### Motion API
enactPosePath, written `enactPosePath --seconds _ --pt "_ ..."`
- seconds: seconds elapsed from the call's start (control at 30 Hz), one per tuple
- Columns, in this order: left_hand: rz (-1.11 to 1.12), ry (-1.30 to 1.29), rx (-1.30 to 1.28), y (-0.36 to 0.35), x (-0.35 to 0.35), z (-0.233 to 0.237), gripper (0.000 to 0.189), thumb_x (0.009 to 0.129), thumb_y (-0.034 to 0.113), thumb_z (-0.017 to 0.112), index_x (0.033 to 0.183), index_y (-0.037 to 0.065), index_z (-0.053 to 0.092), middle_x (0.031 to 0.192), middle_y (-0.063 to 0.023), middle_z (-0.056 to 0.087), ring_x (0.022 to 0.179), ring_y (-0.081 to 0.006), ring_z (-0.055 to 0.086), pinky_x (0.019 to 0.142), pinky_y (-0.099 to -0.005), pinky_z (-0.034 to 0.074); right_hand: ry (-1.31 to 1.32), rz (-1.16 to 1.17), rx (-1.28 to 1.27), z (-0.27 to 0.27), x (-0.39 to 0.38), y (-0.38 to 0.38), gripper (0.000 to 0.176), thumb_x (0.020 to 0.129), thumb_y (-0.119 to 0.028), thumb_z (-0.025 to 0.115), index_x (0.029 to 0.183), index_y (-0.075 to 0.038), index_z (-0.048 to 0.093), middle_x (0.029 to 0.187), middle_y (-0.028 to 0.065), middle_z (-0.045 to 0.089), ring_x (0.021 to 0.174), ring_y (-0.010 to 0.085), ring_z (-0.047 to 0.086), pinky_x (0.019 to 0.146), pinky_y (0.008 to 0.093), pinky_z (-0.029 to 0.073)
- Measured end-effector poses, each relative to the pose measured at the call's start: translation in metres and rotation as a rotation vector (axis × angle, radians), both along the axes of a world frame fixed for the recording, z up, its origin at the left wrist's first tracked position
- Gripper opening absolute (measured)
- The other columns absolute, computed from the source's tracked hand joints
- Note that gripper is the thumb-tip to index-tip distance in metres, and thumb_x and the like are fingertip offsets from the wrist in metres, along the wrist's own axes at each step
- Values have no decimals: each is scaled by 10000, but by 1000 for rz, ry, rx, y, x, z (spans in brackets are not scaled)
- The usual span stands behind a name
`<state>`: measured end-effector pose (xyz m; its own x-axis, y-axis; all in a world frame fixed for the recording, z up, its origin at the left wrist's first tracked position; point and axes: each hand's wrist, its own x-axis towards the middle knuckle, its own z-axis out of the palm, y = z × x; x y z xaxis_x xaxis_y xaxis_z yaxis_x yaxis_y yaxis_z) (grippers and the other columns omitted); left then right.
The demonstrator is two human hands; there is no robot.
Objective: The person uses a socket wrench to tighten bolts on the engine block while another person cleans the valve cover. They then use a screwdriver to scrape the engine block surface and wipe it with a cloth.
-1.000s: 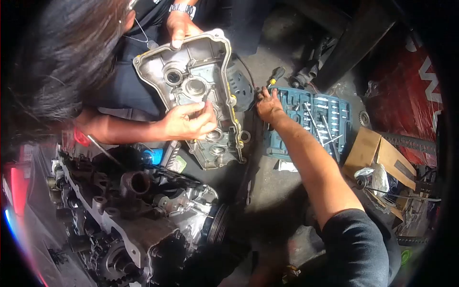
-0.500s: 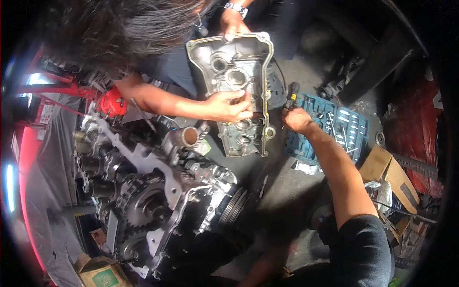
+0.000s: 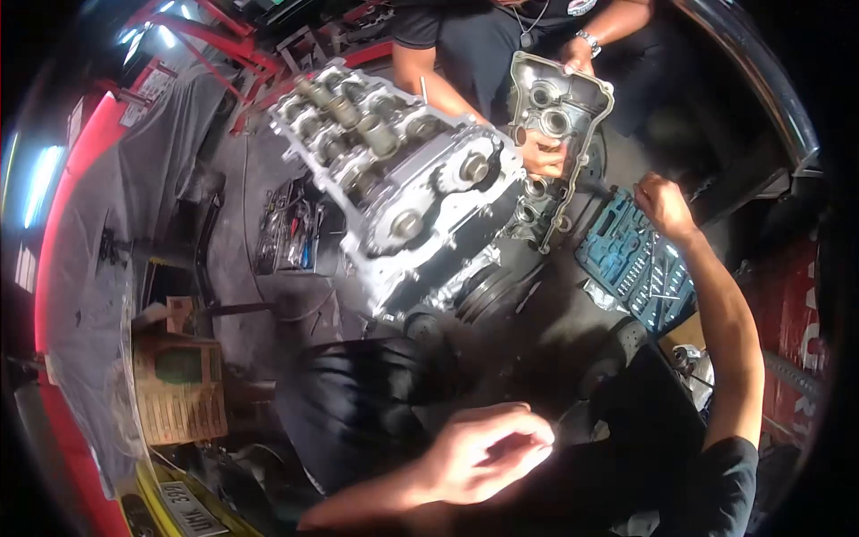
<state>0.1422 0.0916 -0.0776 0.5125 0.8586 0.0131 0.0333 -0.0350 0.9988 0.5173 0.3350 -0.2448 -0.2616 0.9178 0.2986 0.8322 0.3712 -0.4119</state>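
Note:
My left hand [image 3: 488,452] hangs over my lap at the bottom, its fingers loosely curled around a hollow with nothing visible inside. My right hand [image 3: 664,204] is closed above the upper edge of a blue socket set case [image 3: 616,222]; whatever its fingers hold is hidden. Sockets and bits sit in the case. Left of it stands an engine [image 3: 362,255] with its cylinder head exposed on top. Beyond that, a co-worker holds a metal valve cover [image 3: 591,98] tilted, inner side toward me. One co-worker's hand [image 3: 580,55] grips its top edge; the other [image 3: 541,154] reaches into it.
A tray of hand tools [image 3: 291,237] lies on the floor left of the engine. Cardboard boxes [image 3: 179,403] stand at the lower left, near a yellow panel with a number plate [image 3: 192,512]. A red frame [image 3: 206,40] rises at the upper left. A plastic-wrapped part [image 3: 700,380] lies right.
My view has swung left, so the engine and case appear shifted. My left hand has come into view. My right hand is raised over the case's edge. The co-worker still holds the valve cover.

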Motion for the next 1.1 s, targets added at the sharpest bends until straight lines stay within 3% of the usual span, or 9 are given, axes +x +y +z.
enactPosePath --seconds 0.13,0.23,0.43,0.57,0.63,0.8,0.83,0.97,1.1 --pt "-655 -260 -77 -27 -42 57 100 919 80 661 997 17 664 825 -82 609 745 -263 573 718 -394 460 59 80 -110 69 -33 -75 163 881 -82 635 786 50 631 795 224 614 769 414 629 669 443 509" --pt "-895 -371 14 -71 -36 77 138 911 141 669 901 4 661 785 -144 595 708 -292 577 632 -410 485 142 108 -195 109 -66 -134 187 892 -125 662 811 44 649 800 196 636 733 392 646 670 431 524" --pt "-860 -247 416 -94 -19 115 145 918 138 663 868 3 639 758 -93 572 680 -254 551 609 -402 469 228 342 -73 144 -109 -202 218 902 -80 660 732 41 600 754 162 601 683 318 605 641 403 495" --pt "-309 -258 593 -110 -20 136 156 896 91 648 788 -11 599 706 -90 555 545 -216 476 581 -388 407 255 259 -89 162 -114 -218 191 886 -87 660 762 39 589 768 178 600 686 344 603 647 411 496" --pt "-145 -379 563 -121 -24 136 159 893 91 646 787 -17 598 699 -92 558 517 -210 459 581 -389 393 297 174 -196 169 -116 -220 169 875 -99 664 792 38 611 772 182 610 699 361 617 653 405 503" --pt "-89 -895 335 -118 -1 124 180 909 126 653 832 -31 609 700 -82 569 514 -196 459 596 -402 385 429 -47 -393 158 -123 -205 316 934 -163 665 694 10 554 621 65 516 562 112 432 525 343 403" --pt "-150 -985 323 -118 0 108 225 920 185 656 890 -35 624 722 -81 584 543 -193 475 624 -406 385 362 25 -411 151 -120 -199 309 959 -190 643 767 50 613 673 52 570 606 106 555 572 286 451" --pt "-264 -1108 129 -119 -4 80 439 935 375 664 1065 -44 661 798 -80 631 651 -190 529 719 -411 387 388 98 -209 153 -137 -206 310 937 -147 620 690 26 549 604 44 483 568 127 456 555 322 401" --pt "-161 -1260 -144 -132 -12 88 499 917 436 680 1095 -30 684 835 -79 660 721 -181 569 784 -394 390 490 69 -458 145 -149 -205 301 942 -153 618 700 23 603 632 41 541 597 113 530 558 296 402"
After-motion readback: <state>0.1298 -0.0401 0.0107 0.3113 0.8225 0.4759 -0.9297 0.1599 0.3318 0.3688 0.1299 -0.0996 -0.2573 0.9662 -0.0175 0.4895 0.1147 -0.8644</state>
